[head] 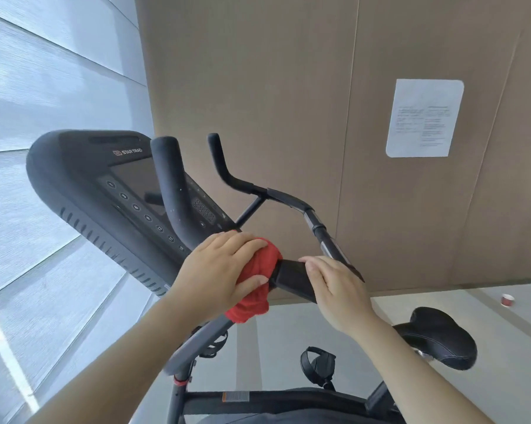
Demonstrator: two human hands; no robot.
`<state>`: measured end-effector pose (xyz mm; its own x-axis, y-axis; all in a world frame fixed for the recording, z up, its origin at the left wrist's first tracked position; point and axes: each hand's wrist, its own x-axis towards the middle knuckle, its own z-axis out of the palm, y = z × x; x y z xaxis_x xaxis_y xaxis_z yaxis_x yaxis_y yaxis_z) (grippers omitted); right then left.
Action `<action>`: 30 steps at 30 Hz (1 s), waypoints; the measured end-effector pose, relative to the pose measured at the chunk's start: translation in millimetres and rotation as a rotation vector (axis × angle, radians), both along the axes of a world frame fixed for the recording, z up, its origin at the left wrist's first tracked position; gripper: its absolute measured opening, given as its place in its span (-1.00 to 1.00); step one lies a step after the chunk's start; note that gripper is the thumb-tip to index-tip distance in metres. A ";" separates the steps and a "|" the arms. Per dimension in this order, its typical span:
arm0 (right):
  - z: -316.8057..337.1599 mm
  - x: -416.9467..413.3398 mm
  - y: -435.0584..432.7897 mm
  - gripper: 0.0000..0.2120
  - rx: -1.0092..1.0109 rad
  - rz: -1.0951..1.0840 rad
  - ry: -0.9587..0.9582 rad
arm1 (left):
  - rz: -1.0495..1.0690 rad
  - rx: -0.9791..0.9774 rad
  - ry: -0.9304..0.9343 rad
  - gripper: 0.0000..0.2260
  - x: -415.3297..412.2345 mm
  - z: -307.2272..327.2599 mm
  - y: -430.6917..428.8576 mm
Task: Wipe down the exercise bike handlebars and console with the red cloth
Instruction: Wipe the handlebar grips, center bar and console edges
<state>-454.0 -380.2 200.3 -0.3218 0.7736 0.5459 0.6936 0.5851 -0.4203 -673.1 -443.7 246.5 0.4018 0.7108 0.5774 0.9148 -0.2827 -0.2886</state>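
The left hand [218,270] grasps the red cloth [265,261], fingers over the top and thumb pressing in from below, so the bunched fabric wraps the middle of the handlebars [169,185] just below the console [83,179]. That wrap-around hold probably lets the cloth reach all sides of the bar in one pass. The right hand [334,286] lies released, its fingers fairly straight, on the flat black centre piece [291,276] just beside the cloth. It likely steadies the bike or the person's own balance while the other hand rubs. A loose tail of cloth hangs under the left palm, so only part of the fabric is working. The console's dark screen and button rows look untouched by either hand, and the two upright bar ends stand apart from the cloth, so much of the job seems yet to do. How the bar runs beneath the cloth and left palm is hidden, and the right thumb cannot be seen. The near upright bar covers part of the console. The saddle [441,335] is partly behind the right forearm. The print on the paper sheet [424,117] on the wall is too small to read, and a small red-and-white object [507,299] on the floor cannot be identified.
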 end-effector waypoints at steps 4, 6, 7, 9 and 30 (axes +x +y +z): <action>-0.3 -1.3 1.0 -0.48 0.028 -0.004 0.005 | 0.113 -0.119 0.049 -0.32 15.7 11.1 12.7; -0.8 -0.9 0.1 -0.50 0.030 -0.005 0.015 | 0.184 -0.187 0.096 -0.24 28.2 16.2 21.4; -1.1 -0.6 -0.5 -0.50 0.031 -0.004 0.020 | 0.194 -0.195 0.108 -0.23 31.0 16.5 24.3; -0.9 -0.1 -1.4 -0.50 0.031 0.001 0.035 | 0.192 -0.168 0.087 -0.28 30.0 14.1 24.6; 17.0 -19.2 7.5 -0.39 -0.076 0.008 0.110 | 0.084 0.029 -0.101 -0.64 14.5 8.7 10.0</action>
